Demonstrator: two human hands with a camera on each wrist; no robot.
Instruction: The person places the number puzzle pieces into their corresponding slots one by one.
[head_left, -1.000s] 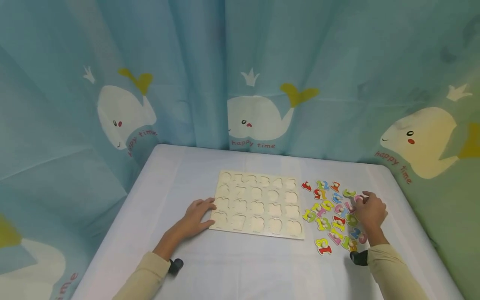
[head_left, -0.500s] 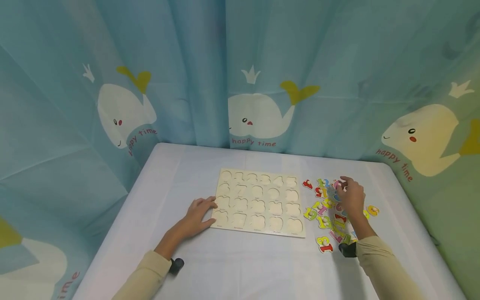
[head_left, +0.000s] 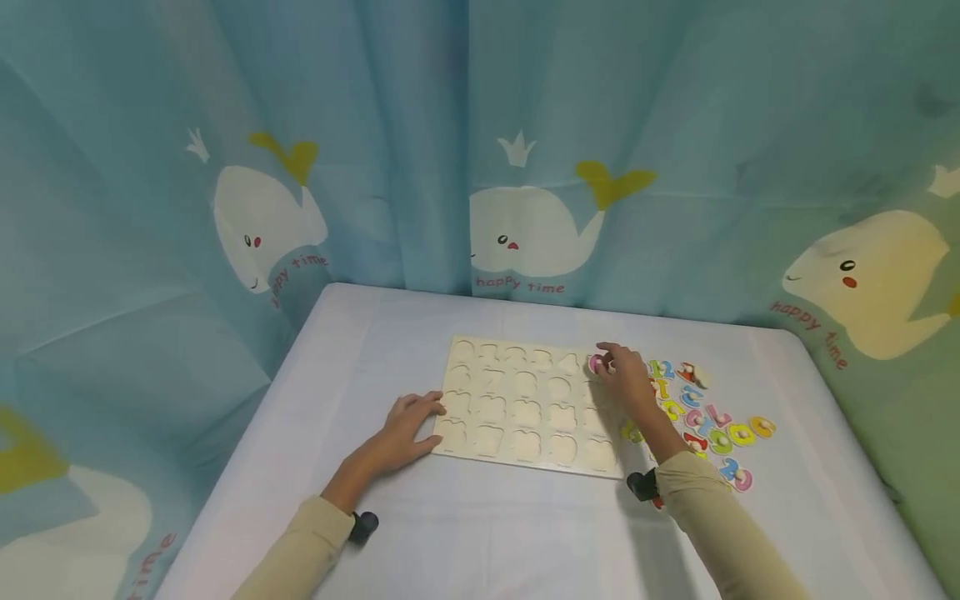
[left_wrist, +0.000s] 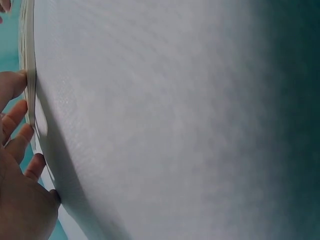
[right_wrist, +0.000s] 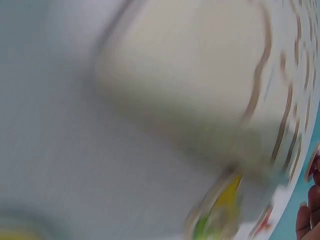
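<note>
A pale wooden puzzle board with rows of cut-out recesses lies on the table. The spread fingers of my left hand touch its left edge; the left wrist view shows the fingertips against that edge. My right hand pinches a pink puzzle piece over the board's upper right corner. Which number the piece shows cannot be made out. In the right wrist view, part of the right hand and the held piece appear at the right edge. The right hand and forearm cover part of the board's right side.
Loose, colourful number pieces with knobs, such as a yellow-green one, lie scattered right of the board. My right forearm hides some of them. A white cloth covers the table, and a blue curtain with whale prints hangs behind it.
My right hand has carried the pink puzzle piece leftward from the scattered pieces to the board's upper right corner. The left hand stays at the board's left edge. The head view has shifted slightly.
</note>
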